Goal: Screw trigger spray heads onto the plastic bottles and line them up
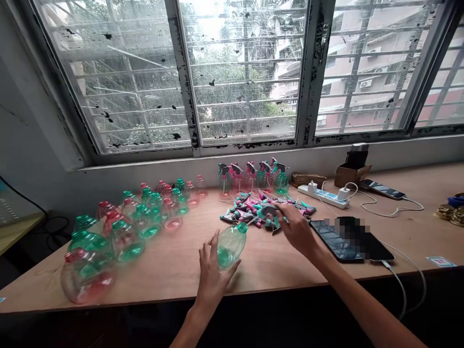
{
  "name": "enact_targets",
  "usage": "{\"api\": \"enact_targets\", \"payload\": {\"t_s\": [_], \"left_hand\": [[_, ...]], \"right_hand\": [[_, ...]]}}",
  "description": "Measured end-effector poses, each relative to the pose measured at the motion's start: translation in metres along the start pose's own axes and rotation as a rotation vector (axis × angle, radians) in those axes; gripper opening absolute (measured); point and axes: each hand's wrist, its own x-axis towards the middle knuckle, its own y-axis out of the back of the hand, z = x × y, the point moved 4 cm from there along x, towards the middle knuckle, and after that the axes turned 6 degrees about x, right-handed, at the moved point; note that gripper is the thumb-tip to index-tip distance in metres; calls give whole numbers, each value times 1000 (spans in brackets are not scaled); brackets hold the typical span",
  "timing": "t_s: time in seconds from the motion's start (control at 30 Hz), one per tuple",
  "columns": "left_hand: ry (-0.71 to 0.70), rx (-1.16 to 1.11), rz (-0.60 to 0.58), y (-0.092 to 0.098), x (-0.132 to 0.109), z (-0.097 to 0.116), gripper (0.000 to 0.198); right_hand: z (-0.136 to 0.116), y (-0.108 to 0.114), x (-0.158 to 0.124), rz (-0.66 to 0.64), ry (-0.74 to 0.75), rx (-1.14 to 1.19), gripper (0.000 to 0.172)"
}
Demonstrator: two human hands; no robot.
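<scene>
My left hand (213, 270) is wrapped round a clear green plastic bottle (231, 244), tilted to the right with its threaded neck uncapped, above the table's front part. My right hand (293, 224) pinches a grey and teal trigger spray head (267, 210) over the pile's right side. Beneath it lies a heap of pink, teal and grey spray heads (244, 207). To the left stand several open bottles, among them a green bottle (126, 244) and a red bottle (87, 280). Against the wall are several bottles fitted with spray heads, including a green one (282, 182).
A tablet and a dark phone (357, 237) lie right of my right hand, with a white cable hanging over the front edge. Behind them are a power strip (324, 195), a cardboard box (350, 174) and another phone (383, 189). Windows rise behind the wooden table (174, 270).
</scene>
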Motion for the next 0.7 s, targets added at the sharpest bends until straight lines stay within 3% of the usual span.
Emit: {"api": "enact_targets", "payload": {"t_s": [0.1,0.2,0.3,0.43,0.57,0.7], "left_hand": [[-27,25,22,-2,1,-3,93],[-47,37,23,-3,1,-3,88],[-56,51,21,-2,1,-1,84],[-64,67,12,0,1,4,85],[-77,76,-7,0,0,8,87],[-100,6,-75,0,-4,11,89]], "right_hand": [[7,42,-5,257,-200,111,39],[5,72,-11,317,-314,138,41],[-5,84,-22,370,-315,186,41],[-11,73,-36,328,-342,228,42],[-16,47,-40,159,-257,281,40],[-16,15,-50,-20,-362,472,39]]}}
